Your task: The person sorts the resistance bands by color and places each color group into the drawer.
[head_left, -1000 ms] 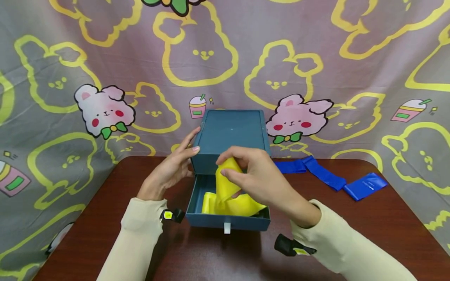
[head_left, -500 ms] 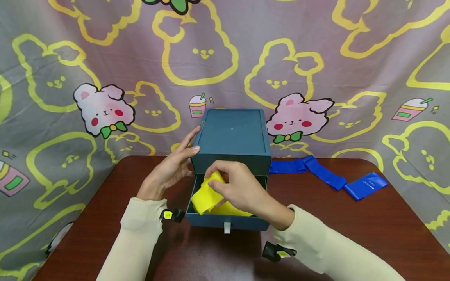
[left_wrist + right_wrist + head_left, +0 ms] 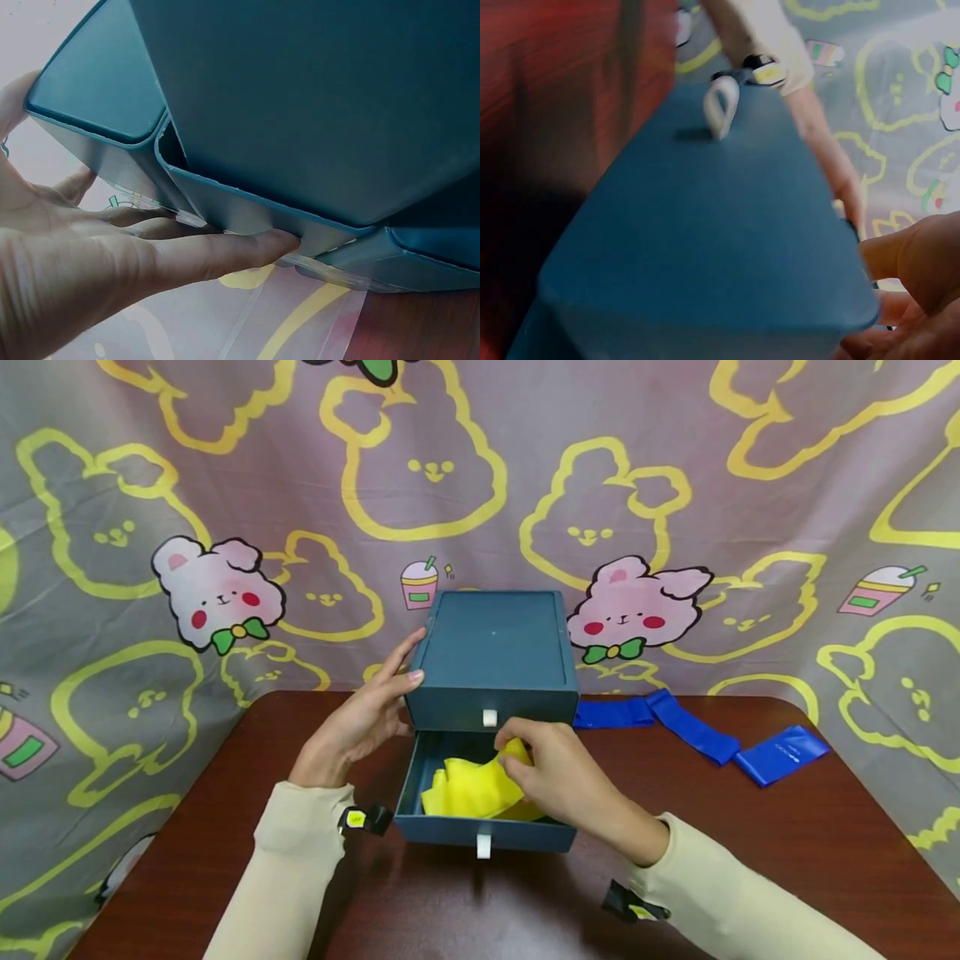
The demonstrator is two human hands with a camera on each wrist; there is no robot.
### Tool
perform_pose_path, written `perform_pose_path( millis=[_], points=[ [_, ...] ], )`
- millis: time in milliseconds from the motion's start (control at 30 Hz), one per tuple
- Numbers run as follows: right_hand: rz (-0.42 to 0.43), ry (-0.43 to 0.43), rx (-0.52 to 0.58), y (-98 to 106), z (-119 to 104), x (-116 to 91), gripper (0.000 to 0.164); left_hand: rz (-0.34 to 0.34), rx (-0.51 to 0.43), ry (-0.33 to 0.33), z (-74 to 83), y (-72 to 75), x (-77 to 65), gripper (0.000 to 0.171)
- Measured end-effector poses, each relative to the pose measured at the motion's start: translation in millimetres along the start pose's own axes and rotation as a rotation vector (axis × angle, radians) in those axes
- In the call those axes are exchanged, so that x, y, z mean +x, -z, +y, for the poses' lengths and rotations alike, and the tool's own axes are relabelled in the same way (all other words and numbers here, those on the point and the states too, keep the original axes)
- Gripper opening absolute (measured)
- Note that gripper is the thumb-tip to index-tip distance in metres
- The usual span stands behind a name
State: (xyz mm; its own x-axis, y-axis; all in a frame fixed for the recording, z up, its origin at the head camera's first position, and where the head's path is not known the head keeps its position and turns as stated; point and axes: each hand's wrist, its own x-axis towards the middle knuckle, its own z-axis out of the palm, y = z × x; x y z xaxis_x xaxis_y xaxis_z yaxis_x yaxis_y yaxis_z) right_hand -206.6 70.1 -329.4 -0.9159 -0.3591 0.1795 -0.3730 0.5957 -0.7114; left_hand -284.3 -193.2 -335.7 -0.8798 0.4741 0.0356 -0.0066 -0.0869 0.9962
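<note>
A blue two-tier drawer box (image 3: pixel 495 639) stands on the table, its lower drawer (image 3: pixel 525 837) pulled out toward me. Inside that drawer lies a crumpled yellow resistance band (image 3: pixel 468 787). My right hand (image 3: pixel 562 772) pinches the band's upper right end between thumb and fingers, just over the drawer's right half. Along the box's left side my left hand (image 3: pixel 367 714) rests with fingers extended, thumb at the top edge. The left wrist view shows the left hand's fingers (image 3: pixel 217 255) against the box wall. From the right wrist, the drawer front (image 3: pixel 712 210) covers most of the view.
A blue resistance band (image 3: pixel 693 731) lies bent across the table to the right of the box. White pull tabs mark the upper drawer (image 3: pixel 450 710) and the lower one. A patterned curtain (image 3: pixel 480 468) hangs behind the brown table (image 3: pixel 247 793).
My right hand has moved the yellow band's held end left and down, then back right, and the band now lies lower in the drawer. The left hand has stayed at the box's side.
</note>
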Motion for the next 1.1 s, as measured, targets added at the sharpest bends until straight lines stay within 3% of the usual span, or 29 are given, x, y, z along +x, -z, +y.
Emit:
perform_pose_path(
  millis=[233, 467, 800, 1100],
  points=[
    [0.049, 0.041, -0.274, -1, 7, -2, 0.014, -0.008, -0.007, -0.001, -0.6, 0.6, 0.0, 0.069],
    [0.076, 0.041, -0.419, 6, 6, -6, 0.023, -0.001, -0.001, -0.005, -0.9, 0.3, 0.0, 0.069],
    [0.161, 0.054, -0.392, 28, 13, -16, 0.018, 0.003, -0.008, -0.004, -0.4, -0.1, 0.3, 0.07],
    [0.174, 0.06, -0.343, 34, 20, -28, 0.018, 0.006, -0.001, 0.0, -0.5, -0.1, 0.6, 0.069]
  ],
)
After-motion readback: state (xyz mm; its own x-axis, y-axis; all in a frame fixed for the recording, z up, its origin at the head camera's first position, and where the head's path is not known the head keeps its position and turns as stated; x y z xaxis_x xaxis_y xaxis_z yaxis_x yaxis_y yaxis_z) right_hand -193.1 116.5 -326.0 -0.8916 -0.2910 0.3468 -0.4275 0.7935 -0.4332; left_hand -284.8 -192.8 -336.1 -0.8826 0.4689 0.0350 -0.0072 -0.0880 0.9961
